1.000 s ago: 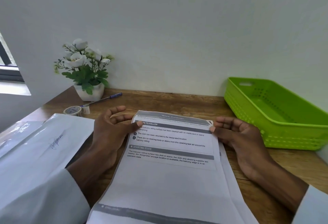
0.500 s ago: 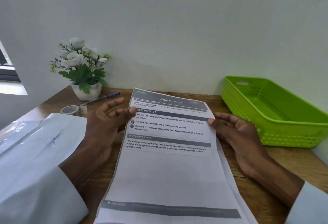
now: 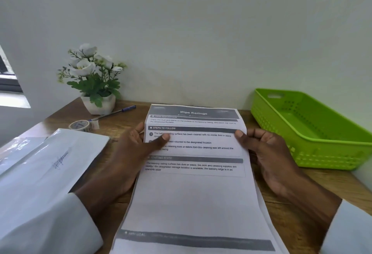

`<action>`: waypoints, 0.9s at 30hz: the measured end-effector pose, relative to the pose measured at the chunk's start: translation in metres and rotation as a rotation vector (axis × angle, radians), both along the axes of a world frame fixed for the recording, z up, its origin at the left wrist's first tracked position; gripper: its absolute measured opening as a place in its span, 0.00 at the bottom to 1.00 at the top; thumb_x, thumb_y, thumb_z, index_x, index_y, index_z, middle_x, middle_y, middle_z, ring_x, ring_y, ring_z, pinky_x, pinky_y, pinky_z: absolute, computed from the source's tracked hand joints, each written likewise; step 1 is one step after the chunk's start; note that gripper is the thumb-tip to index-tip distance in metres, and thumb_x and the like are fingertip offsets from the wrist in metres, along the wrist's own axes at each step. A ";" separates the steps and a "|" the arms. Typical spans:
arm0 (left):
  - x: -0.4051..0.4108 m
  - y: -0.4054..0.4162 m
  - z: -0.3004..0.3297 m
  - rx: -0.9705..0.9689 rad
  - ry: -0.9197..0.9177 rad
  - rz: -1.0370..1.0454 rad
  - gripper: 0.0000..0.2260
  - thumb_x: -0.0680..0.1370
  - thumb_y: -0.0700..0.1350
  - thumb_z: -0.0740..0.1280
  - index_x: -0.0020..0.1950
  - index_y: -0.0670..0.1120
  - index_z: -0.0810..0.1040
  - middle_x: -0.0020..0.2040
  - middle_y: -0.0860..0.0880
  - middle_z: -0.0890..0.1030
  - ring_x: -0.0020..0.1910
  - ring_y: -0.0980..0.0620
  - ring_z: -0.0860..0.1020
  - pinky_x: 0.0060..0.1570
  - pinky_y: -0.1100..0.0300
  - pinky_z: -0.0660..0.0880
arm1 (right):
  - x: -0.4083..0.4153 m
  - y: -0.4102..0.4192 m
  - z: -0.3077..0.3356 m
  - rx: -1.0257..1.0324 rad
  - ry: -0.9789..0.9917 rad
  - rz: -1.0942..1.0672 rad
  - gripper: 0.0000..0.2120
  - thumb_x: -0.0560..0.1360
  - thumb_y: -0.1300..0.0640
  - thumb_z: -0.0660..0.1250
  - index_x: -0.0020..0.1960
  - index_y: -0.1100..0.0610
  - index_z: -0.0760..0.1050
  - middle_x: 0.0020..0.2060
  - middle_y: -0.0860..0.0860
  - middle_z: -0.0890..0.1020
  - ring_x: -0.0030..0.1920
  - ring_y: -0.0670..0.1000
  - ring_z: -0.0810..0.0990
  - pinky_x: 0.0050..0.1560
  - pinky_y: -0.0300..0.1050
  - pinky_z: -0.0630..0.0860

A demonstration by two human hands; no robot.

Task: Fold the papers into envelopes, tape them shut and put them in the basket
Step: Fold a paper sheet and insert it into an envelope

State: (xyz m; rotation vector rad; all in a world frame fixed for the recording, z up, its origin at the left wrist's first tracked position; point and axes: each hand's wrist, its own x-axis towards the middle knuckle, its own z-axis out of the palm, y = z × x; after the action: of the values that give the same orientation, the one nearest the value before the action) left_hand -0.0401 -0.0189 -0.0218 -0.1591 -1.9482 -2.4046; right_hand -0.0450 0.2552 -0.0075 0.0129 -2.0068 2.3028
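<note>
Now unfolded flat, the paper is pinched by both hands' fingers.

Printed sheet at centre of the counter, basket at two o'clock, envelopes at nine, tape roll, pen and potted plant at ten to eleven.

place: office or home desk | shown by: wooden counter set against plain wall; pen, tape roll, printed sheet, potted flowers
</note>
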 end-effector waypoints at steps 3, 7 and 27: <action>0.000 -0.001 0.002 0.025 -0.022 0.035 0.14 0.75 0.43 0.71 0.60 0.49 0.79 0.49 0.43 0.87 0.44 0.43 0.86 0.34 0.55 0.82 | 0.000 0.001 -0.001 0.023 -0.017 0.001 0.09 0.70 0.54 0.74 0.46 0.59 0.83 0.45 0.58 0.87 0.40 0.53 0.86 0.33 0.43 0.80; -0.002 -0.001 0.002 -0.065 -0.016 0.104 0.15 0.77 0.43 0.69 0.63 0.54 0.76 0.45 0.48 0.87 0.39 0.48 0.86 0.29 0.60 0.80 | 0.003 -0.001 -0.004 0.040 0.018 0.004 0.06 0.72 0.55 0.74 0.45 0.58 0.84 0.43 0.57 0.88 0.40 0.53 0.87 0.35 0.41 0.80; 0.000 0.000 0.002 -0.214 -0.034 0.181 0.08 0.80 0.42 0.65 0.55 0.49 0.82 0.47 0.46 0.87 0.45 0.47 0.86 0.41 0.54 0.83 | -0.004 0.014 0.006 -0.148 0.059 -0.161 0.05 0.73 0.57 0.73 0.42 0.53 0.77 0.38 0.53 0.87 0.35 0.51 0.84 0.33 0.45 0.81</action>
State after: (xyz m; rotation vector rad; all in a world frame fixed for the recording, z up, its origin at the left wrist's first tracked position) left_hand -0.0401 -0.0189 -0.0193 0.0507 -2.1299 -2.0998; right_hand -0.0493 0.2692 -0.0019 -0.0861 -1.7368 2.3137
